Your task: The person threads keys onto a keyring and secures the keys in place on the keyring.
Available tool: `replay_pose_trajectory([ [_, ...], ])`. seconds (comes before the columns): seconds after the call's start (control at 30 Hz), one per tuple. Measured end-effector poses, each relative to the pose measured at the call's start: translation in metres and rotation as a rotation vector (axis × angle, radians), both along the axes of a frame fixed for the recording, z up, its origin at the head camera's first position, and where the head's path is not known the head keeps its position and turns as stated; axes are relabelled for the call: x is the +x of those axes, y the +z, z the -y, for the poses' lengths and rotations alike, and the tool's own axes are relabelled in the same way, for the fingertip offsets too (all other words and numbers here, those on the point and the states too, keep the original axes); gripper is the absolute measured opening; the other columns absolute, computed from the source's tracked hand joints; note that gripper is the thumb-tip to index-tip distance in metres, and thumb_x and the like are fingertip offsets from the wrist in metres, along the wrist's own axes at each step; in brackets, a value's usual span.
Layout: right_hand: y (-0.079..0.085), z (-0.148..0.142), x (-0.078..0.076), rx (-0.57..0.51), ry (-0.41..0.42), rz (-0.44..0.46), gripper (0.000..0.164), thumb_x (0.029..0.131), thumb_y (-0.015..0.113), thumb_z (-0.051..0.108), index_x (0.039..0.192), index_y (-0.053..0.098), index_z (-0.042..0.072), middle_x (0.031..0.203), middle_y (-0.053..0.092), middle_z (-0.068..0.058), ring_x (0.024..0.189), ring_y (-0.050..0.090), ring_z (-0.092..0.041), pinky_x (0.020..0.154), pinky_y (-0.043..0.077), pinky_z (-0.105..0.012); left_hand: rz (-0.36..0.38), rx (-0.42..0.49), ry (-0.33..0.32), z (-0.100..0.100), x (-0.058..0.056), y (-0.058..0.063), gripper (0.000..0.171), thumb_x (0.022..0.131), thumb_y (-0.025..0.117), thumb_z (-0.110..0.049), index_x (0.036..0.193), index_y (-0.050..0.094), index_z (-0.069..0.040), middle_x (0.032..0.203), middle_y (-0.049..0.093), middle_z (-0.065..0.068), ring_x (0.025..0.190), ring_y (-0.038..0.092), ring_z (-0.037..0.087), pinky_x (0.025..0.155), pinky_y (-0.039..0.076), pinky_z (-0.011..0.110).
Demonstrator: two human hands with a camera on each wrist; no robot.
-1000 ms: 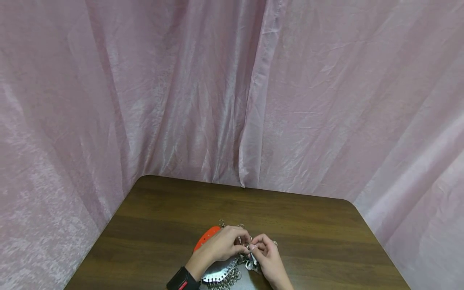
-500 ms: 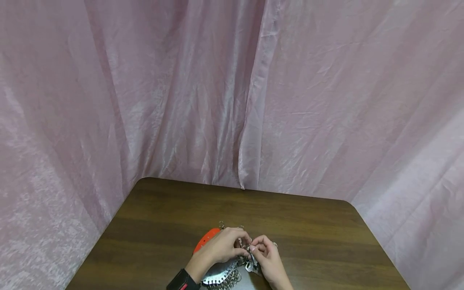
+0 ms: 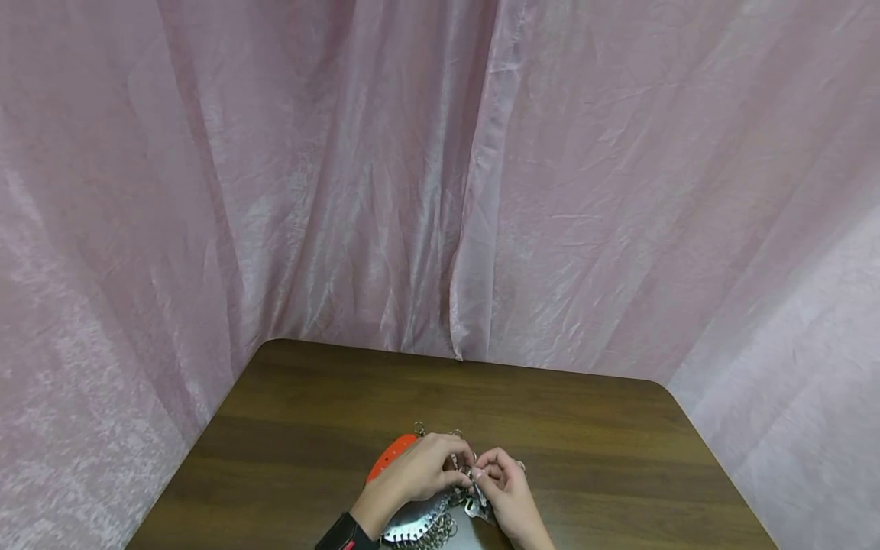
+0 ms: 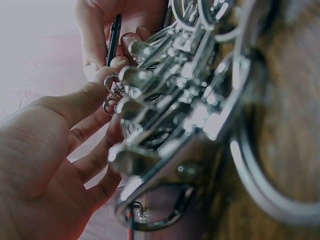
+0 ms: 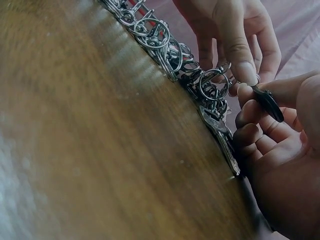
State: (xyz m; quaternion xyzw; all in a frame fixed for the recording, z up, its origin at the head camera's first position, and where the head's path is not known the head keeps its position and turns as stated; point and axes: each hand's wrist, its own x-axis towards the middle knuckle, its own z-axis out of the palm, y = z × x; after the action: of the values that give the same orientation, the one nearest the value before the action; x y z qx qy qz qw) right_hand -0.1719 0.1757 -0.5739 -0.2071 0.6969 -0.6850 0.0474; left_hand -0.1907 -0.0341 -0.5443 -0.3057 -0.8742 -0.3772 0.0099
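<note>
My left hand (image 3: 415, 466) pinches a small metal ring (image 4: 111, 84) between thumb and fingers, beside a heap of silver swivel clasps (image 4: 145, 145) and key rings (image 5: 152, 34). Fingertip to fingertip with it, my right hand (image 3: 507, 493) pinches a dark, flat, rounded piece (image 5: 269, 104), slim from the side, right at the ring. A silver key (image 5: 220, 134) lies below the right fingers on the table. Under the left wrist sits a shiny silver plate (image 3: 412, 521) with a row of holes along its edge; the hand hides part of it.
An orange-red piece with small holes (image 3: 392, 456) shows behind the left hand. More rings (image 3: 440, 532) bunch along the silver plate's edge. All this lies near the front of a brown wooden table (image 3: 584, 443), with a pink curtain (image 3: 371, 191) around its far side.
Both hands stay in nearly the same place, fingertips together at the ring. The whole head view has shifted slightly, with the table appearing a little lower.
</note>
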Motion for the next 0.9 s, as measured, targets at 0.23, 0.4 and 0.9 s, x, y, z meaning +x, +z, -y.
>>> replay_pose_trajectory([
  [0.23, 0.0021, 0.0000, 0.0011, -0.002, 0.002, 0.011, 0.022, 0.103, 0.062, -0.003, 0.109, 0.049, -0.019, 0.090, 0.067, -0.028, 0.081, 0.070, -0.012, 0.077, 0.057, -0.024, 0.014, 0.013, 0.012, -0.0008, 0.0008, 0.0002, 0.019, 0.089, 0.086, -0.033, 0.103, 0.075, -0.026, 0.092, 0.067, -0.016, 0.080, 0.060, -0.005, 0.069, 0.050, 0.017],
  [0.4, 0.0036, 0.0006, 0.0019, -0.008, 0.001, 0.017, 0.022, 0.103, 0.061, -0.004, 0.109, 0.048, -0.020, 0.090, 0.066, -0.032, 0.081, 0.070, -0.012, 0.076, 0.057, -0.024, 0.010, 0.020, 0.004, -0.0004, -0.0001, -0.0001, 0.017, 0.089, 0.086, -0.032, 0.102, 0.075, -0.026, 0.092, 0.068, -0.016, 0.079, 0.060, -0.005, 0.069, 0.050, 0.017],
  [0.9, 0.0007, 0.0004, 0.0011, -0.004, 0.006, -0.009, 0.021, 0.102, 0.063, -0.002, 0.108, 0.050, -0.018, 0.088, 0.069, -0.021, 0.081, 0.070, -0.012, 0.076, 0.057, -0.023, 0.008, 0.028, -0.003, 0.0008, 0.0011, 0.0001, 0.014, 0.091, 0.084, -0.032, 0.099, 0.074, -0.028, 0.091, 0.066, -0.018, 0.079, 0.059, -0.006, 0.068, 0.050, 0.018],
])
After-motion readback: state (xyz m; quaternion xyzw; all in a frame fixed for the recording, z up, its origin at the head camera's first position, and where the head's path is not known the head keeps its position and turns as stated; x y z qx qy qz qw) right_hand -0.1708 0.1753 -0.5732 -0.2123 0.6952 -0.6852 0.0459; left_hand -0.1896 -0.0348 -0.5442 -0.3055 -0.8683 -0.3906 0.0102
